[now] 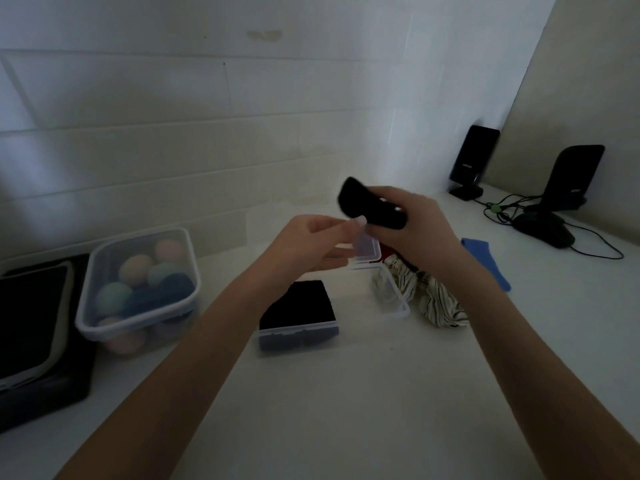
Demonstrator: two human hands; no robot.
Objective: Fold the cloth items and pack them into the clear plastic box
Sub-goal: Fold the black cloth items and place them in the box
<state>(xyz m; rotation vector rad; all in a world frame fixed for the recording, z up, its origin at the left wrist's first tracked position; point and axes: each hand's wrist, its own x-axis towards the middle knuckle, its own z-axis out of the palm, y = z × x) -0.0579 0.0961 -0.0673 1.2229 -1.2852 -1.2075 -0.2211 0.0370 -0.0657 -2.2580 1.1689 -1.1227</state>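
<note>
My right hand grips a small black cloth, folded or rolled, held above the table. My left hand hovers just left of it with fingers apart, fingertips close to the cloth's lower end. Below the hands sits the clear plastic box, open, with a folded black cloth filling its left side. Its clear lid shows behind the hands. A striped white cloth lies crumpled against the box's right side. A blue cloth lies flat further right.
A clear lidded tub of pastel balls stands at the left, beside a black tray or device. Two black speakers, a mouse and cables occupy the back right corner. A tiled wall runs behind.
</note>
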